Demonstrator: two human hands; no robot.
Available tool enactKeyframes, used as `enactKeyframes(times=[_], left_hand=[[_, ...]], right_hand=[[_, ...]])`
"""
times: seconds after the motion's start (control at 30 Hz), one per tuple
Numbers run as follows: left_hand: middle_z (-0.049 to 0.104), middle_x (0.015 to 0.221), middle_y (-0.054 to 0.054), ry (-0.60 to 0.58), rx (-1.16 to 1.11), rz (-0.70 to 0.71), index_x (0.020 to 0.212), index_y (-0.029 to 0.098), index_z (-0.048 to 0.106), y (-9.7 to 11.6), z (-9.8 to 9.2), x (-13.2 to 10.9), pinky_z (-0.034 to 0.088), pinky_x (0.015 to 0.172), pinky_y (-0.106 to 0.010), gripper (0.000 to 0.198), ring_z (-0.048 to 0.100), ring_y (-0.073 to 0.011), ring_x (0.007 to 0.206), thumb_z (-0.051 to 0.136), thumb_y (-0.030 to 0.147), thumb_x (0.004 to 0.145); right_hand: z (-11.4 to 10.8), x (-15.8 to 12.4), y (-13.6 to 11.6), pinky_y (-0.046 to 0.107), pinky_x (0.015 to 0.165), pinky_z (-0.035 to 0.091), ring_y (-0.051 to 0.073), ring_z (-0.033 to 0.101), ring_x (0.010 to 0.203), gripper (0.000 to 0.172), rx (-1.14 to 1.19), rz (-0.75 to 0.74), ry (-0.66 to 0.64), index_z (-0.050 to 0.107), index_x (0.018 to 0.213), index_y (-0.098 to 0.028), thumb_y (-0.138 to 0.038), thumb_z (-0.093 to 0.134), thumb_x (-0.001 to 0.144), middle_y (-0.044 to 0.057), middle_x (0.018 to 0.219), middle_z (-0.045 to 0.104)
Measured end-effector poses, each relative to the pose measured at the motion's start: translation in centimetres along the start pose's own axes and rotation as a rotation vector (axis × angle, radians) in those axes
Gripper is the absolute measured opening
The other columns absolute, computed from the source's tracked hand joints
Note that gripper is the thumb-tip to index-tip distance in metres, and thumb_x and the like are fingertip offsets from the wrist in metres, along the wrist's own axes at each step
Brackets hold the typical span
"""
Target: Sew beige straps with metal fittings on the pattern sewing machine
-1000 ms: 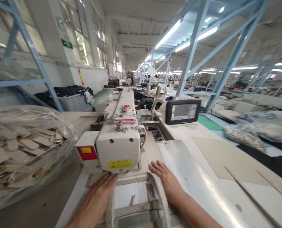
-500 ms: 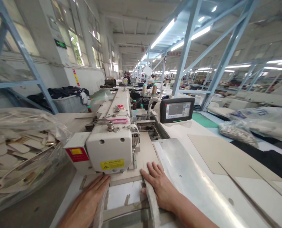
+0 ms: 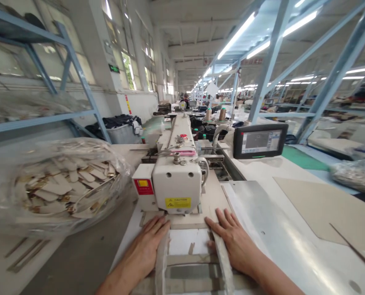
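Observation:
A beige flat board (image 3: pixel 213 192) lies under the head of a computer-controlled sewing machine (image 3: pixel 178 184). My left hand (image 3: pixel 145 250) rests on the board's near left edge, fingers stretched out, just below the machine head. On the near right edge lies my right hand (image 3: pixel 234 237), its fingers spread, the thumb tip low beside a pale strip (image 3: pixel 222 258). A second pale strip (image 3: pixel 161 258) runs toward me along my left hand. Between the strips are a white area and grey-beige cross bands. The needle area is hidden behind the machine head.
Left of the machine stands a clear plastic bag (image 3: pixel 68 184) full of pale tabs with metal parts. A control screen (image 3: pixel 259 140) is at the right, beyond a metal plate (image 3: pixel 253 205). A beige sheet (image 3: pixel 324 209) lies farther right. Thread cones (image 3: pixel 222 114) stand behind.
The view has turned left, so the machine and both hands appear farther right and more of the plastic bag shows. Both hands keep about the same place on the board.

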State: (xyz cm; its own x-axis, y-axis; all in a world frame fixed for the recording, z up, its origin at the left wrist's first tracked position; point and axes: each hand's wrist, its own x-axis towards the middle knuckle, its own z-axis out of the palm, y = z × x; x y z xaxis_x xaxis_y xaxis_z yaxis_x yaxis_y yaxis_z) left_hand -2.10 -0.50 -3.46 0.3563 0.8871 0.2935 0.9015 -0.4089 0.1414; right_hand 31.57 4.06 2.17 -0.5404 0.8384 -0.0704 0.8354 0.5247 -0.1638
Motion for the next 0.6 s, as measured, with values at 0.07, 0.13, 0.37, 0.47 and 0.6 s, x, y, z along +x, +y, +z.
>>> enactKeyframes(times=[0.07, 0.13, 0.37, 0.47, 0.6], left_hand=[[0.051, 0.153, -0.011, -0.058, -0.044, -0.06, 0.148, 0.024, 0.053, 0.5, -0.7, -0.1, 0.046, 0.116, -0.053, 0.05, 0.047, -0.0328, 0.142, 0.047, 0.022, 0.099], [0.046, 0.156, -0.011, -0.14, -0.093, -0.129, 0.151, 0.023, 0.049, 1.5, -1.9, -0.1, 0.039, 0.12, -0.055, 0.059, 0.042, -0.033, 0.146, 0.047, 0.014, 0.093], [0.033, 0.165, -0.011, -0.383, -0.197, -0.359, 0.156, 0.017, 0.04, 4.8, -5.4, 0.7, 0.023, 0.128, -0.052, 0.076, 0.024, -0.036, 0.154, 0.053, 0.014, 0.082], [0.034, 0.164, -0.01, -0.362, -0.214, -0.376, 0.156, 0.021, 0.041, 4.9, -5.6, 0.6, 0.021, 0.128, -0.055, 0.077, 0.024, -0.0386, 0.154, 0.053, 0.014, 0.08], [0.033, 0.165, -0.01, -0.418, -0.145, -0.386, 0.157, 0.022, 0.039, 4.8, -5.7, 0.7, 0.023, 0.125, -0.06, 0.082, 0.024, -0.0409, 0.153, 0.049, 0.008, 0.077]], right_hand=[[0.2, -0.1, 0.1, 0.066, 0.12, 0.021, 0.049, 0.014, 0.148, 0.064, -0.009, 0.014, 0.01, 0.041, 0.157, -0.026, -0.061, 0.044, 0.103, 0.023, 0.162, 0.024], [0.7, -0.2, 0.3, 0.066, 0.12, 0.023, 0.048, 0.017, 0.148, 0.064, -0.012, 0.003, 0.035, 0.042, 0.157, -0.025, -0.059, 0.044, 0.103, 0.022, 0.162, 0.027], [5.0, 0.1, 3.4, 0.066, 0.114, 0.037, 0.043, 0.03, 0.145, 0.06, -0.087, -0.139, 0.28, 0.046, 0.153, -0.03, -0.059, 0.048, 0.101, 0.013, 0.158, 0.036], [5.4, 0.2, 3.8, 0.066, 0.109, 0.042, 0.044, 0.034, 0.141, 0.058, -0.133, -0.167, 0.325, 0.048, 0.152, -0.031, -0.058, 0.048, 0.101, 0.014, 0.155, 0.038], [3.9, -0.4, 2.5, 0.064, 0.106, 0.045, 0.046, 0.036, 0.138, 0.058, -0.167, -0.119, 0.272, 0.052, 0.15, -0.023, -0.056, 0.041, 0.102, 0.022, 0.151, 0.038]])
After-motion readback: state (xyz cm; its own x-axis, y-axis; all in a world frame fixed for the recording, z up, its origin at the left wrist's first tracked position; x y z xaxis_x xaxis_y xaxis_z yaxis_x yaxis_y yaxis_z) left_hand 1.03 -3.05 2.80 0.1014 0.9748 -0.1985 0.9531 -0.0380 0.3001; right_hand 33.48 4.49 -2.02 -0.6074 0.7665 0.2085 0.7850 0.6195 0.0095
